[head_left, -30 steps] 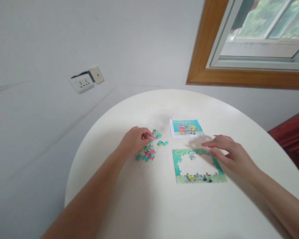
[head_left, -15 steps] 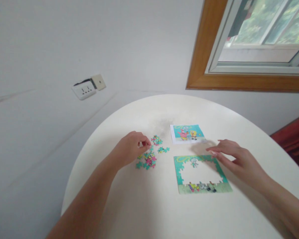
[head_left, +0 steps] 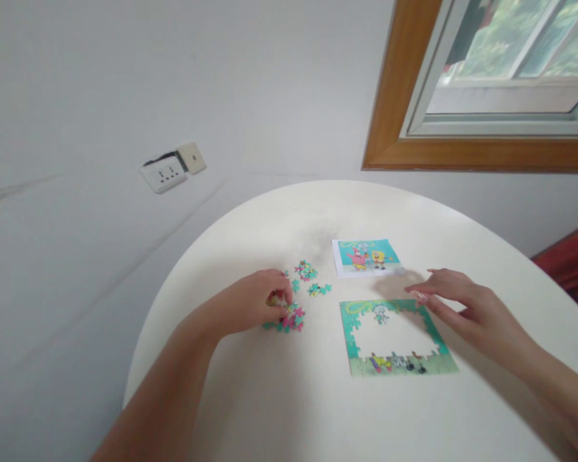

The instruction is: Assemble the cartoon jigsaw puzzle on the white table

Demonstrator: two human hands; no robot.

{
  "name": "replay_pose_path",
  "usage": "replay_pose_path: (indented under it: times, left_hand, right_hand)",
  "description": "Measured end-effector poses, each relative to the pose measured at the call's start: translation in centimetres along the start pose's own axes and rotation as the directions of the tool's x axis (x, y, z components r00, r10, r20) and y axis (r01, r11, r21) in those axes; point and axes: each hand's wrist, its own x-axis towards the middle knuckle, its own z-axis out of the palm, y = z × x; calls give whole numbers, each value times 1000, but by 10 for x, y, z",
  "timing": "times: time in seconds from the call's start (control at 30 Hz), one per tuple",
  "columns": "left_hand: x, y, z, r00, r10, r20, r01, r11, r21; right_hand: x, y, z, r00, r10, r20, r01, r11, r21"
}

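My left hand [head_left: 253, 300] is over the heap of loose jigsaw pieces [head_left: 295, 319], its thumb and forefinger curled closely around a puzzle piece there. The fingers partly hide the heap, which is teal, pink and yellow. My right hand [head_left: 462, 308] hovers above the top right corner of the partly assembled jigsaw puzzle [head_left: 356, 367], fingers bent and apart, with nothing visible in them. The puzzle's border is joined, with a cartoon figure section [head_left: 380, 314] inside its top edge and bare table in the middle.
Behind the puzzle lies a printed reference picture [head_left: 368, 256]. A smaller cluster of pieces [head_left: 307, 271] and a short row of pieces [head_left: 319, 290] sit beside the heap. The round white table [head_left: 270, 398] stands against a wall with a socket [head_left: 164, 174] and a wood-framed window [head_left: 390, 154].
My left hand has moved down from the heap's upper edge onto its middle, uncovering a teal piece. My right hand stays at the puzzle's corner. The view has shifted slightly.
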Motion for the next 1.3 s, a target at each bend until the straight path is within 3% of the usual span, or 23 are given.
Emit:
replay_pose_path:
  times: [0.23,0.43,0.6,0.77,0.93,1.07,1.17,1.3]
  left_hand:
    - [-5,-1,-5,991,-98,88,103,993,-57]
    - [-8,-9,-6,979,-183,94,187,981,-40]
    - [-7,-8,-5,983,-176,48,177,984,-11]
    - [-2,-4,-3,985,-156,-67,155,988,-27]
    - [3,-1,-1,982,-172,-82,165,983,-83]
    - [10,-3,4,964,-128,-235,131,991,0]
    - [20,-6,17,904,21,-427,64,981,183]
    - [34,-9,39,853,94,-514,60,960,275]
  right_hand:
    - [-1,-1,1,1000,12,5,-12,1000,3]
    - [-1,0,0,1000,-12,16,12,1000,0]
    - [-1,1,0,1000,-6,21,6,1000,-9]
    - [-3,4,2,1000,4,15,-4,1000,-18]
    - [-2,2,2,1000,-12,11,12,1000,0]
    - [-1,1,1,1000,-19,16,19,1000,18]
    - [-2,2,1,1000,-11,22,11,1000,28]
    - [-1,1,1,1000,-25,2,25,999,39]
